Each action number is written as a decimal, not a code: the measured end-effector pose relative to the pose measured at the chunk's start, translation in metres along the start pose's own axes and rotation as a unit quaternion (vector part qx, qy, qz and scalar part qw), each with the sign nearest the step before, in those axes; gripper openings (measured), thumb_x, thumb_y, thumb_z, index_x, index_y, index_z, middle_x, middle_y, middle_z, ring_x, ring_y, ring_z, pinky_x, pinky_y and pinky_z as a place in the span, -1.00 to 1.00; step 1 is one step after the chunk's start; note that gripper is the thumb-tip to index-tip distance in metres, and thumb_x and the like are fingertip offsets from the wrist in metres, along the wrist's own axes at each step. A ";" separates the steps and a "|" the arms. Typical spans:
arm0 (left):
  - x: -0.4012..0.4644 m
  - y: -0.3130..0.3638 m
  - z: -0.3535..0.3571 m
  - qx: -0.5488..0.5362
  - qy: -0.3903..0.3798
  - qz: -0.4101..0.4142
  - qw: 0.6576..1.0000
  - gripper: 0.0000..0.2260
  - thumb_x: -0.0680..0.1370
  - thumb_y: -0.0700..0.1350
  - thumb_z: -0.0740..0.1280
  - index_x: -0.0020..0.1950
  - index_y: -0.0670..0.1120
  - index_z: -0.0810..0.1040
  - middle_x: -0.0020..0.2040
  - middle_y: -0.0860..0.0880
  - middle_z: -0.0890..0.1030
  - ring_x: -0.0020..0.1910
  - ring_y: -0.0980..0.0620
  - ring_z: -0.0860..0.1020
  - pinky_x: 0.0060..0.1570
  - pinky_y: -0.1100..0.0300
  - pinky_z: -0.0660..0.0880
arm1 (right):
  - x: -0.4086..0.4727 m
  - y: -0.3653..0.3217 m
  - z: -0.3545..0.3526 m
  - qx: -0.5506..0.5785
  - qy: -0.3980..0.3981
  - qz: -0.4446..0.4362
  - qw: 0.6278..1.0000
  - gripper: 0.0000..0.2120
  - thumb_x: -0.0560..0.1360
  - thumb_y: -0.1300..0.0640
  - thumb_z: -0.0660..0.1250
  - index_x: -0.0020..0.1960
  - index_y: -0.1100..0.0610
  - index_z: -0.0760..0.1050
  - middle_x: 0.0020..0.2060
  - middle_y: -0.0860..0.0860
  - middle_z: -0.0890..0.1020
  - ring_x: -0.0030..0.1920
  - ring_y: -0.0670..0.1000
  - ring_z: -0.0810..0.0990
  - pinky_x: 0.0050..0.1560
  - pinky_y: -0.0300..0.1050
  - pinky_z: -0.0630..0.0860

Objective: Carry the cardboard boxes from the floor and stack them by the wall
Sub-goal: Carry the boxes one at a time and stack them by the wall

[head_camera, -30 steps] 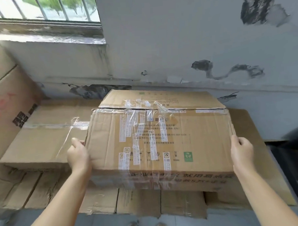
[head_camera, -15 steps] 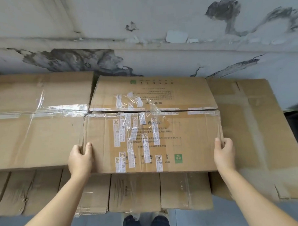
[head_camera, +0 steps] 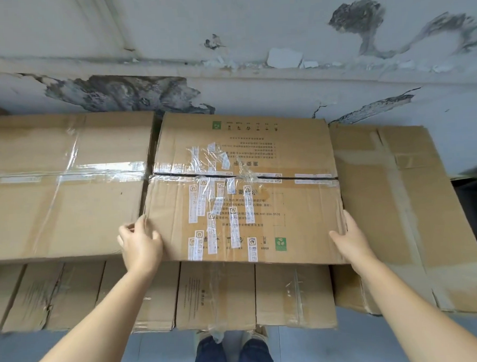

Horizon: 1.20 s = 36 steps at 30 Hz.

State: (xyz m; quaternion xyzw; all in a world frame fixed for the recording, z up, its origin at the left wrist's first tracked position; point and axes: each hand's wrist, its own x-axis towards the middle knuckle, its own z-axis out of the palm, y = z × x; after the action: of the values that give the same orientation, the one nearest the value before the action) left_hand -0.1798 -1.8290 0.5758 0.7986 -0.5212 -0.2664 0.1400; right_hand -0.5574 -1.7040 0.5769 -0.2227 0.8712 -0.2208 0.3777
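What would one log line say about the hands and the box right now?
step: stacking | taped box: on stack | left hand: left edge | right hand: right edge

A storeroom or warehouse corner is suggested. Taped cardboard boxes (head_camera: pixel 245 186) are seen stacked in rows against a wall (head_camera: pixel 252 29) at 12 o'clock, where paint is peeled and dark damp patches (head_camera: pixel 124 90) are exposed. A bare grey floor (head_camera: pixel 321 347) is seen at 6 o'clock. No furnishings are shown.
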 end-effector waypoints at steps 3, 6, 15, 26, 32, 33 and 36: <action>-0.038 -0.008 -0.016 -0.016 -0.054 0.011 0.998 -0.59 0.56 -0.20 0.24 0.42 -0.08 0.37 0.30 -0.19 0.34 0.30 -0.16 0.30 0.18 -0.05 0.36 | -0.034 0.001 -0.007 -0.032 -0.010 -0.013 0.999 -0.35 0.60 0.18 0.23 0.58 0.01 -0.01 0.53 0.10 0.17 0.48 0.15 0.20 0.42 0.07 0.19; -0.083 -0.013 -0.044 -0.067 -0.106 0.063 0.990 -0.62 0.57 -0.21 0.26 0.40 -0.06 0.40 0.21 -0.11 0.43 0.16 -0.03 0.42 0.08 -0.03 0.48 | -0.083 0.002 -0.017 -0.015 -0.024 -0.094 0.995 -0.36 0.59 0.15 0.26 0.57 0.00 0.03 0.52 0.06 0.19 0.48 0.07 0.23 0.41 0.00 0.20; -0.178 -0.016 -0.170 -0.200 -0.164 0.215 0.942 -0.64 0.58 -0.23 0.27 0.22 0.21 0.43 0.02 0.09 0.60 -0.02 0.28 0.55 -0.09 0.53 0.41 | -0.265 0.027 -0.039 0.177 -0.020 -0.207 0.962 -0.52 0.56 0.16 0.26 0.34 -0.27 0.24 0.28 -0.23 0.47 0.26 -0.29 0.46 0.11 -0.46 0.42; -0.208 -0.045 -0.213 -0.163 -0.313 0.339 0.872 -0.65 0.58 -0.19 0.25 0.22 0.24 0.41 0.02 0.06 0.61 -0.02 0.28 0.56 -0.12 0.49 0.45 | -0.445 0.073 0.036 0.382 0.221 -0.092 0.892 -0.61 0.42 -0.04 0.22 0.24 -0.19 0.38 0.17 -0.11 0.58 0.14 -0.16 0.59 0.15 -0.12 0.53; -0.233 -0.015 -0.207 -0.117 -0.421 0.442 0.783 -0.64 0.58 -0.19 0.25 0.22 0.25 0.42 0.01 0.06 0.61 -0.07 0.29 0.57 -0.13 0.53 0.43 | -0.515 0.101 0.064 0.433 0.386 -0.022 0.814 -0.69 0.53 0.10 0.20 0.24 -0.15 0.40 0.13 -0.07 0.60 0.09 -0.16 0.61 0.09 -0.17 0.56; -0.241 -0.012 -0.206 -0.113 -0.438 0.457 0.766 -0.65 0.58 -0.18 0.25 0.23 0.24 0.42 0.02 0.06 0.61 -0.09 0.29 0.57 -0.15 0.52 0.44 | -0.527 0.108 0.068 0.437 0.410 -0.010 0.800 -0.69 0.57 0.17 0.18 0.26 -0.11 0.39 0.14 -0.04 0.60 0.08 -0.17 0.62 0.09 -0.17 0.56; -0.267 -0.010 -0.201 -0.100 -0.479 0.495 0.718 -0.66 0.58 -0.16 0.24 0.22 0.27 0.41 0.02 0.08 0.61 -0.07 0.28 0.57 -0.15 0.51 0.45 | -0.570 0.127 0.080 0.442 0.474 0.027 0.761 -0.69 0.59 0.18 0.18 0.26 -0.11 0.40 0.14 -0.04 0.61 0.08 -0.15 0.62 0.09 -0.17 0.56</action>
State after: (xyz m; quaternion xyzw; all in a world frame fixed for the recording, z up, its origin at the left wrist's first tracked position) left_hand -0.1409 -1.5936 0.8102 0.1737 -0.8101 -0.5564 0.0629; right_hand -0.1741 -1.3031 0.7768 0.1257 0.7504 -0.6486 -0.0206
